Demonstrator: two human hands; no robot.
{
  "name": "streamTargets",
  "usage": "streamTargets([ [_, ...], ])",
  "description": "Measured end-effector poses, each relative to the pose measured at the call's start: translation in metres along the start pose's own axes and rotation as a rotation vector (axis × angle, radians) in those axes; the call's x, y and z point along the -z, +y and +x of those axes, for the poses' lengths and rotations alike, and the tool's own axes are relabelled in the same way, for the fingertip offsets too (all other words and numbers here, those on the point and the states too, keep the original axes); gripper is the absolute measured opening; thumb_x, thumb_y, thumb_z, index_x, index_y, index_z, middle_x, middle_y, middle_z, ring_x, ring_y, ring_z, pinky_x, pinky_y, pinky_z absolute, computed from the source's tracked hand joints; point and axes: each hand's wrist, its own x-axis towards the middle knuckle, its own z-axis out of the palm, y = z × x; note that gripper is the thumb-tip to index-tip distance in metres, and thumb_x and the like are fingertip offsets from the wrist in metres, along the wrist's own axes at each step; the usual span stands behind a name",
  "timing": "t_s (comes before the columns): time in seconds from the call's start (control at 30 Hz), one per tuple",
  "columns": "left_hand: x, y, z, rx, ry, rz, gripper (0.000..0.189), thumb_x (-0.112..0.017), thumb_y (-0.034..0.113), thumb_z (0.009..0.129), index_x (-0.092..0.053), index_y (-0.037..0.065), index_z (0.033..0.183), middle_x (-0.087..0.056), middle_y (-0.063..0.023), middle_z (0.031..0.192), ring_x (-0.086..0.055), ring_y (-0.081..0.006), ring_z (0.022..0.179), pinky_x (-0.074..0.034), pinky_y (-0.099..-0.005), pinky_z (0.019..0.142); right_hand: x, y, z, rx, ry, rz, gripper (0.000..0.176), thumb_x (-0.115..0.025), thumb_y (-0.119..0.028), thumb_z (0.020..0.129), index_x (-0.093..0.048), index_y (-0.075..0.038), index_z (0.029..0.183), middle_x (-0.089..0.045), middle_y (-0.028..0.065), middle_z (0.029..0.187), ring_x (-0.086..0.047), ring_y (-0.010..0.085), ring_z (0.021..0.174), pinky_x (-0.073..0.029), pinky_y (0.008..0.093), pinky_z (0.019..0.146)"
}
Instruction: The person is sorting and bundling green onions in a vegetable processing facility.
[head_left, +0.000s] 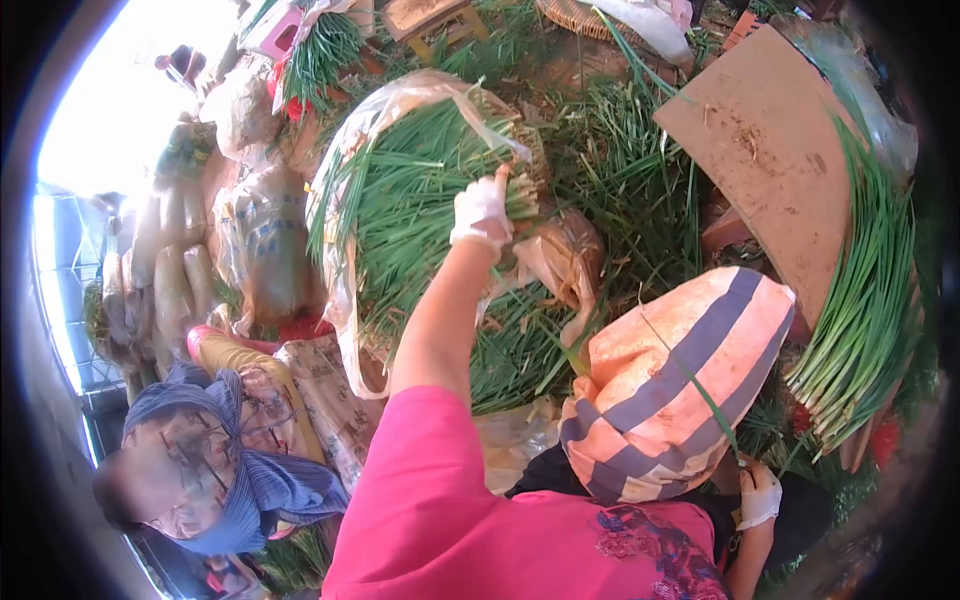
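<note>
My left hand [483, 212], in a white glove with bare fingertips, reaches onto a big pile of green chives [410, 190] in a clear plastic bag [345, 150]. It grips at the pale cut ends, though some fingers are hidden. At lower right, my right hand [758, 495], also gloved, pinches one long green chive stalk [700, 390]. That stalk slants up across an orange, grey-striped cloth [690, 370] over my lap. A large bunch of chives [860, 290] with whitish ends lies on the far right.
A brown board [770, 150] stands at upper right beside loose chives [630, 150] on the ground. Another person [230, 450] in a blue headscarf sits at lower left. Filled plastic bags [265, 240] line the left side. A small wooden stool [430, 15] is at the top.
</note>
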Motion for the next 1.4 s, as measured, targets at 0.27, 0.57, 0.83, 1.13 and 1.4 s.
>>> streamTargets([
  [0.27, 0.046, -0.052, -0.038, 0.035, 0.313, -0.152, 0.046, -0.073, 0.032, 0.071, -0.058, 0.007, 0.107, -0.059, -0.0114, 0.111, -0.056, -0.0315, 0.102, -0.047, -0.0406, 0.085, 0.024, -0.001, -0.017, 0.103, 0.098, 0.168, 0.029, -0.052, 0.002, 0.081, -0.064, -0.002, 0.107, -0.066, 0.0124, 0.094, -0.063, 0.0178, 0.076, -0.049, 0.0286, 0.070],
  [0.57, 0.170, -0.156, -0.108, 0.212, 0.946, -1.884, 0.034, -0.074, 0.017, 0.073, -0.059, 0.006, 0.102, -0.063, -0.0075, 0.091, -0.061, -0.0216, 0.077, -0.052, -0.0372, 0.068, 0.051, -0.015, 0.014, 0.416, 0.106, 0.055, 0.032, -0.050, 0.003, 0.081, -0.062, -0.001, 0.110, -0.064, 0.0134, 0.093, -0.063, 0.0190, 0.077, -0.050, 0.0305, 0.072],
  [0.83, 0.243, -0.181, -0.175, 0.257, 1.215, -2.119, 0.027, -0.063, 0.032, 0.080, -0.063, 0.010, 0.096, -0.064, -0.0077, 0.093, -0.060, -0.0267, 0.084, -0.050, -0.0463, 0.076, 0.043, -0.012, 0.029, 0.510, 0.126, 0.111, 0.031, -0.050, 0.002, 0.082, -0.062, 0.000, 0.111, -0.065, 0.0137, 0.094, -0.064, 0.0191, 0.078, -0.051, 0.0295, 0.072],
  [1.13, 0.260, -0.134, -0.180, -0.076, 0.898, -2.253, 0.028, -0.059, 0.033, 0.084, -0.064, 0.011, 0.101, -0.064, -0.0098, 0.098, -0.059, -0.0281, 0.091, -0.048, -0.0495, 0.083, 0.122, -0.109, -0.016, 0.599, 0.330, 0.166, 0.032, -0.051, -0.002, 0.078, -0.063, -0.001, 0.108, -0.063, 0.0127, 0.100, -0.058, 0.0233, 0.095, -0.042, 0.0330, 0.086],
  [1.4, 0.310, 0.007, -0.158, -0.349, 0.692, -2.226, 0.045, -0.062, 0.033, 0.082, -0.053, 0.005, 0.116, -0.062, -0.0104, 0.089, -0.058, -0.0277, 0.081, -0.049, -0.0456, 0.077, 0.159, -0.294, -0.019, 1.006, 0.625, -0.209, 0.107, -0.074, -0.051, 0.060, -0.024, -0.007, 0.143, -0.031, 0.0138, 0.144, -0.025, 0.0327, 0.135, -0.025, 0.0464, 0.106],
])
